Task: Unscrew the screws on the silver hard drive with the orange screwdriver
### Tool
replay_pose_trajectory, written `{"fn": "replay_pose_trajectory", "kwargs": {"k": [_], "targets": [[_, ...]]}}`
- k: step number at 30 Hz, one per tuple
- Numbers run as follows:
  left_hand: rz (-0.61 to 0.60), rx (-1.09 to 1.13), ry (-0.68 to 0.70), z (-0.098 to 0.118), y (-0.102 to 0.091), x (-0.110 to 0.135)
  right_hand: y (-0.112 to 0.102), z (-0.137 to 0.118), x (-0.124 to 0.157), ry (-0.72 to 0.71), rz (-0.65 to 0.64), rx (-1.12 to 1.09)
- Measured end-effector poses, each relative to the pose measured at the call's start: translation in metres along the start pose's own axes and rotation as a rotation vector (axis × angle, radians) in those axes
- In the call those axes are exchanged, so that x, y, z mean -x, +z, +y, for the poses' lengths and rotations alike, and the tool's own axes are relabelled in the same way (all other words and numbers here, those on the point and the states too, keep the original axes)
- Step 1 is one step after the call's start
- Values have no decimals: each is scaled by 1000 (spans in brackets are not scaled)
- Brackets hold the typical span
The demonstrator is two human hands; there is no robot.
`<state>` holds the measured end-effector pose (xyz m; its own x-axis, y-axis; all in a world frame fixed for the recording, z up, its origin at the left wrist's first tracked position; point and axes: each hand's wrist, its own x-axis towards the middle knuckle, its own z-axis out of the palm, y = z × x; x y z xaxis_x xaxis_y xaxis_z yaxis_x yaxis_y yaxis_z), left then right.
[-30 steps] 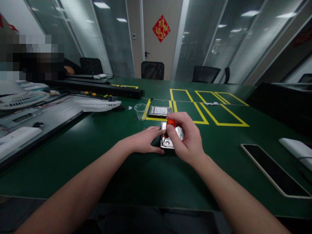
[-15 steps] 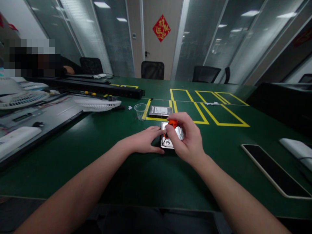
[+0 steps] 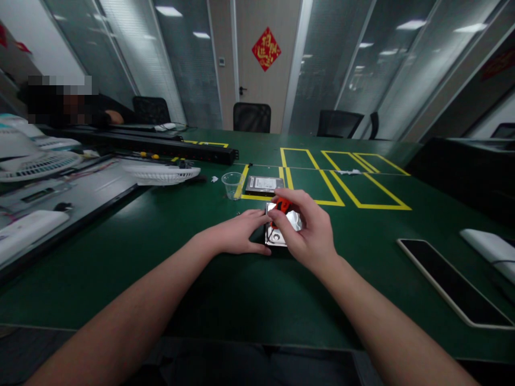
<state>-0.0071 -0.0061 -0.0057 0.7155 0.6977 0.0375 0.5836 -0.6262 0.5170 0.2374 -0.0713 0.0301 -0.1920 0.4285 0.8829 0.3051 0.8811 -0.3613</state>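
A silver hard drive (image 3: 277, 235) lies on the green table (image 3: 201, 279) in front of me. My left hand (image 3: 237, 231) rests flat against its left side, fingers stretched along the edge. My right hand (image 3: 308, 230) is closed round a small screwdriver with an orange handle (image 3: 282, 204), held upright over the drive. Its tip is hidden by my fingers. A second hard drive (image 3: 263, 184) with a white label lies just beyond, by a yellow tape line.
A clear plastic cup (image 3: 232, 184) stands left of the second drive. Yellow tape rectangles (image 3: 346, 182) mark the far table. White fan grilles (image 3: 161, 172) and a long black bar (image 3: 169, 145) lie at left. A tablet (image 3: 450, 279) lies at right. Another person sits far left.
My right hand has shifted slightly left and turned on the orange handle. The left hand and the drive have stayed put.
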Motion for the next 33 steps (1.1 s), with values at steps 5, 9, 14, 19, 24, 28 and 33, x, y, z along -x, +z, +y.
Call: {"fn": "replay_pose_trajectory", "kwargs": {"k": [5,9,14,19,24,28,33], "targets": [[9,-5,20,1,0,-1,-3,-5,-2,18,-21,-21],[-14,-20,17,4,-3,-2,-4,-5,-2,-7,-21,-41],[-23,-22,-1,8,-5,-1,-5,-4,-2,-11,-30,-49],[-30,-23,-14,7,-4,-1,-4,-3,-2,-25,-23,-31],[-8,-18,16,0,-1,-1,-3,-4,-3,-35,-23,-1],[5,-11,28,-5,2,-2,-2,-4,-3,-24,-27,26],[8,-20,57,-5,3,-2,-2,-4,-3,-31,-19,4]]}}
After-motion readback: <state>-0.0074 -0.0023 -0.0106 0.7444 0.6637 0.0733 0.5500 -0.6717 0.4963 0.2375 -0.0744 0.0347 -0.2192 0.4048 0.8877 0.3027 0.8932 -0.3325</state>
